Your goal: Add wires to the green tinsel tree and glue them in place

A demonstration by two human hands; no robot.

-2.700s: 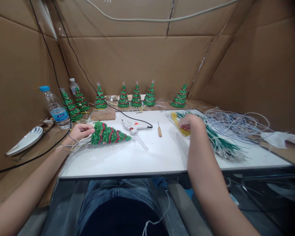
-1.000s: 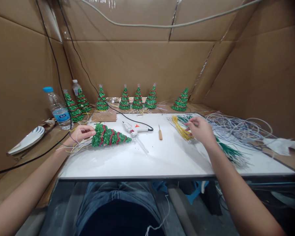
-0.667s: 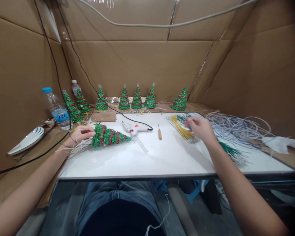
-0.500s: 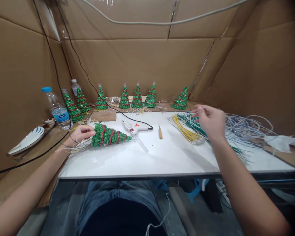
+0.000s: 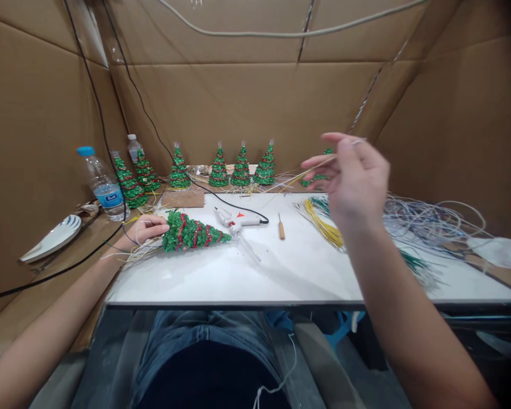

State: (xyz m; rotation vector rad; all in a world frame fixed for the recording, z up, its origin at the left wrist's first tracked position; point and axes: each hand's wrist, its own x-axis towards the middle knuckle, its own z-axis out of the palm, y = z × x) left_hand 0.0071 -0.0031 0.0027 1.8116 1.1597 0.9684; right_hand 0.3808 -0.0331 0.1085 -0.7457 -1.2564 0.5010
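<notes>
Wire (image 5: 300, 176) clamped in right hand (image 5: 360, 184), trailing left of fingertips; tree (image 5: 195, 234) beside left hand's (image 5: 146, 229) fingertips, pinched at base.

Left forearm (image 5: 63, 315) slants forward from the lower left corner; left hand (image 5: 147, 228) low, fingers bent, thumb-side tips pointing right. Right forearm (image 5: 404, 307) angles up and leftward; right hand (image 5: 355, 182) higher than the left, thumb near index finger, remaining fingers part-curled, slightly spread.

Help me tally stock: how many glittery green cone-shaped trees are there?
8: one tree lying by the left hand; behind, two near the blue-capped plastic bottle, one alone, three grouped, one partly behind the right hand. Others may be hidden.
</notes>
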